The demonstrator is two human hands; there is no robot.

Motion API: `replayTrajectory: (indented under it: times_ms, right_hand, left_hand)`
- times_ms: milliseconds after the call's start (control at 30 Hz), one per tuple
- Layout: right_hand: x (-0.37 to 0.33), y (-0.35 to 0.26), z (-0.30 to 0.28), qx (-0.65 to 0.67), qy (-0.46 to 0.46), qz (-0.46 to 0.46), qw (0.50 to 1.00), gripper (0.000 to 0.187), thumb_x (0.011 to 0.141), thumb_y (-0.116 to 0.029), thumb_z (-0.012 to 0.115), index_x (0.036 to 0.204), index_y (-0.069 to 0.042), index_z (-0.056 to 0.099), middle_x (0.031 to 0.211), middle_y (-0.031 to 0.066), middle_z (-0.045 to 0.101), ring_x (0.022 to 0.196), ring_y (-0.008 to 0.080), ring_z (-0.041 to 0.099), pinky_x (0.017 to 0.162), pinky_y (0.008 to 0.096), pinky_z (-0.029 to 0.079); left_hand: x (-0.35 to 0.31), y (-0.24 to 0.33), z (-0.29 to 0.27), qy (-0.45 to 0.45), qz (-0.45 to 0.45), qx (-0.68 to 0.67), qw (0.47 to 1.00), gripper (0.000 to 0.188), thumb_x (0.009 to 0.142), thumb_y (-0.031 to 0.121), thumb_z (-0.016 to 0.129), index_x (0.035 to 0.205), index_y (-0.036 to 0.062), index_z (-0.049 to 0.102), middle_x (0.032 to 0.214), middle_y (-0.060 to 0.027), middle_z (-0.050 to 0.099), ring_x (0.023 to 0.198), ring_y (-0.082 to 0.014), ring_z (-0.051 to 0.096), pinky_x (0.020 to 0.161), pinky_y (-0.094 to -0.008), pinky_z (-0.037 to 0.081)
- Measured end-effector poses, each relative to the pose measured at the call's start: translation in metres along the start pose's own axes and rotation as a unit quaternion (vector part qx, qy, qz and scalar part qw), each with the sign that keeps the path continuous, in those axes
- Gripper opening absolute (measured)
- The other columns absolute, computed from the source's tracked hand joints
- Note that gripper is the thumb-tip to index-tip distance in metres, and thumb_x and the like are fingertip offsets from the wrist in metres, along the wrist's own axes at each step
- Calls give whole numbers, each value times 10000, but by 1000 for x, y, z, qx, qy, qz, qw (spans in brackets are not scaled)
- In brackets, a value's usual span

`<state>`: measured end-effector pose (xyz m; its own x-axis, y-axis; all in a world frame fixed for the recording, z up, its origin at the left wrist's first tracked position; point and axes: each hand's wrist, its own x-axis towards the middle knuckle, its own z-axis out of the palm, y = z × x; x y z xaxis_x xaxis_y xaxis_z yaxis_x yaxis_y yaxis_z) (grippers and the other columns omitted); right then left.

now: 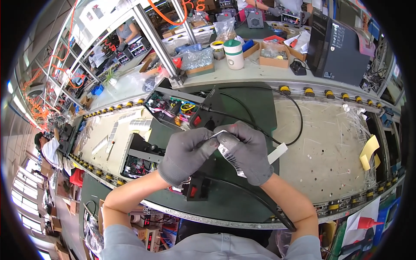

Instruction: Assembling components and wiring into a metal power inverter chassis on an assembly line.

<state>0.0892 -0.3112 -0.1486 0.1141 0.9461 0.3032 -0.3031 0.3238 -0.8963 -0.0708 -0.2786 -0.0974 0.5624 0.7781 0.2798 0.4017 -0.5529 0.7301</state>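
Observation:
Both my hands wear grey gloves and meet at the centre, over the dark green mat (255, 195). My left hand (185, 152) pinches one end of a strip of white printed labels (230, 158). My right hand (249, 151) is closed on the same strip, which hangs below its fingers. A white paper end (278, 152) sticks out to the right of that hand. Just beyond my hands lies an open electronic unit (184, 110) with coloured wires and a black cable. A second open unit (143, 158) lies nearer on the left, partly hidden by my left hand and forearm.
A roller conveyor (333, 207) edges the worktop. Yellow paper (368, 152) lies at the right. Along the back shelf stand a white cup with a green lid (234, 55), cardboard boxes (274, 55) and a large black case (340, 50). Other people work farther off.

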Motion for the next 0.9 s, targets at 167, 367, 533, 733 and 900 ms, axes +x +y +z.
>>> replayTrajectory:
  times_ms: [167, 367, 533, 733, 900]
  right_hand:
    - [0, 11, 2, -14, -5, 28, 999, 150, 832, -144, 667, 870, 1, 666, 719, -1, 588, 634, 45, 517, 558, 220, 413]
    - [6, 31, -20, -24, -89, 165, 982, 199, 825, -192, 668, 895, -6, 661, 737, 7, 620, 651, 44, 534, 577, 225, 435]
    - [11, 54, -20, 5, -148, 295, 944, 147, 833, -140, 654, 905, -12, 649, 725, -11, 609, 623, 22, 521, 550, 199, 434]
    - [21, 71, -13, -55, -228, 183, 955, 173, 835, -161, 661, 890, 3, 646, 736, 4, 621, 670, 28, 535, 598, 209, 445]
    - [27, 67, -12, -52, -256, 224, 939, 186, 839, -180, 657, 877, 2, 650, 711, -2, 622, 645, 33, 541, 586, 219, 448]
  left_hand:
    - [-4, -4, -9, -33, 17, 49, 998, 192, 859, 197, 631, 813, 13, 604, 619, -105, 527, 538, -217, 473, 535, -314, 416]
    - [-19, -23, -30, -59, -33, 109, 992, 337, 819, 297, 669, 1045, 54, 608, 854, -125, 604, 757, -286, 610, 666, -348, 486]
    - [-34, -38, -34, -158, -41, 111, 980, 781, 699, 519, 719, 1285, 57, 486, 1018, -163, 610, 942, -328, 605, 785, -365, 481]
    - [-30, -40, -33, -184, -50, 121, 974, 846, 687, 582, 690, 1280, 14, 488, 1017, -184, 618, 922, -344, 611, 787, -373, 477]
    - [-33, -43, -31, -173, -57, 103, 978, 837, 676, 577, 698, 1260, 8, 509, 987, -183, 624, 882, -351, 616, 771, -373, 477]
